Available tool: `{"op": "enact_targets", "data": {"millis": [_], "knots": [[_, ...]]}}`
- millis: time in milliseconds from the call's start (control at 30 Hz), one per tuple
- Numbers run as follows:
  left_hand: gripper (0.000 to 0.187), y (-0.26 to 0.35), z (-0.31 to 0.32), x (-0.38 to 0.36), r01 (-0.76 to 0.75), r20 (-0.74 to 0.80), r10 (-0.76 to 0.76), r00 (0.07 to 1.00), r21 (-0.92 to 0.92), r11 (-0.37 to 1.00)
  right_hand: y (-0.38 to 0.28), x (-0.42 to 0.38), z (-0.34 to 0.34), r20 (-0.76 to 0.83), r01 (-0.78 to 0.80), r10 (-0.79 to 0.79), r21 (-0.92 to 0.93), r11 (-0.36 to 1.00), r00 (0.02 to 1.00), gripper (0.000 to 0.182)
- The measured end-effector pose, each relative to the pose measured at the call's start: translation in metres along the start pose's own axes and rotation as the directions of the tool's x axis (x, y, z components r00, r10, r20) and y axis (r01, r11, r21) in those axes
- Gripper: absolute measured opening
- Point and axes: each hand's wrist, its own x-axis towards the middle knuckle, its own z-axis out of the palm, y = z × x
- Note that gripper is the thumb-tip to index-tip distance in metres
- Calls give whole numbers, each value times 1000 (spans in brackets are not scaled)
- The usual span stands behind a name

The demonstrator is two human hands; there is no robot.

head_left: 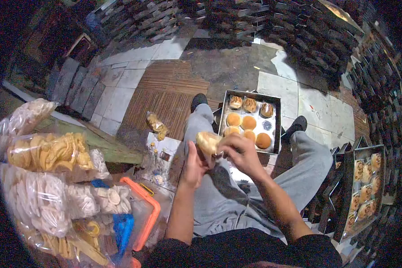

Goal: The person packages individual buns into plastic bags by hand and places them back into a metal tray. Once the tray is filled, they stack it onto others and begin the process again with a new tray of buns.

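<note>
My left hand [195, 167] is raised above my lap, its palm and fingers against a pale bun [208, 143] that seems to be in a clear wrapper. My right hand [241, 154] pinches the bun's right side, fingers bent together. Just beyond my hands, a metal tray [277, 118] lies on the floor between my feet. It holds several round golden buns [263, 140] in its nearer part and, along the far edge, 3 buns with dark stripes [250, 105]. One dark round patch shows on the tray's right side.
Clear bags of yellow and whitish pieces [49, 152] are piled at the left beside an orange-rimmed crate [143, 201]. A small bag [157, 126] lies on the floor. At the right stands another tray [382, 178] of striped buns. Dark stacked metal trays [312, 40] line the back.
</note>
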Motion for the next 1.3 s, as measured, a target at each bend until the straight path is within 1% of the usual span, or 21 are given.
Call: {"op": "enact_targets", "data": {"millis": [33,67,100,133,167,200,367,433,500,533,567,600,767,833,900,933,967,1033,1100,1167,1300], "knots": [[56,17,-3,-12,268,-238,-183,954,399,877,7,2,9,-41,-121,128,148,982,991,11],[41,27,-6,-17,543,-510,-229,829,639,544,12,6,15,-62,-226,255,293,929,965,11],[41,6,-5,-12,524,-473,-255,844,619,585,17,3,-3,-52,-234,252,230,945,966,11],[34,11,-14,-11,285,-353,186,917,905,315,20,14,6,-83,-210,239,264,942,968,11],[27,13,-20,-14,121,-55,511,858,988,-97,21,18,13,-109,-199,240,293,935,965,12],[19,19,-9,-7,-198,226,666,711,973,-119,16,21,19,-87,-226,263,299,927,961,12],[8,21,-26,14,-550,325,692,644,826,124,-43,30,-1,72,64,-44,-305,950,996,16],[6,22,-29,-1,-382,19,535,844,722,577,-46,20,4,-232,297,-395,-365,882,889,18],[5,16,-19,-1,-308,-40,473,880,709,634,-7,12,-4,-240,239,-365,-428,871,899,16],[6,9,-11,3,-363,-89,519,850,616,699,16,4,-6,-242,-118,132,72,990,961,16],[7,4,-10,3,-412,-144,550,823,517,751,27,-4,-8,-8,-471,554,517,715,832,17],[11,5,-17,5,-405,-85,547,833,581,706,20,-1,-10,-41,-418,466,379,826,884,17],[19,14,-7,32,-383,69,645,761,851,361,17,38,-17,-189,-420,534,429,800,824,15],[18,20,6,46,-315,157,594,789,933,172,41,55,-3,12,-527,569,392,754,822,18],[18,23,-7,39,-259,148,635,758,962,86,83,56,7,75,-510,616,644,571,784,20],[20,28,-11,29,-239,166,644,747,971,26,77,54,15,23,-435,544,629,644,838,18],[22,31,-14,19,-215,183,654,734,976,-31,68,45,13,129,-585,604,466,663,787,18],[24,27,-27,-3,-185,192,689,699,979,-85,80,15,49,289,-588,628,735,338,722,22],[27,20,-41,-22,267,-478,267,836,782,563,86,-11,72,402,-601,641,791,116,654,23],[24,1,-54,-35,334,-550,205,810,718,610,95,-27,90,427,-609,688,792,28,587,30],[42,-32,-27,-33,226,-538,164,826,584,780,100,-31,84,338,-698,752,682,219,566,30]]}}
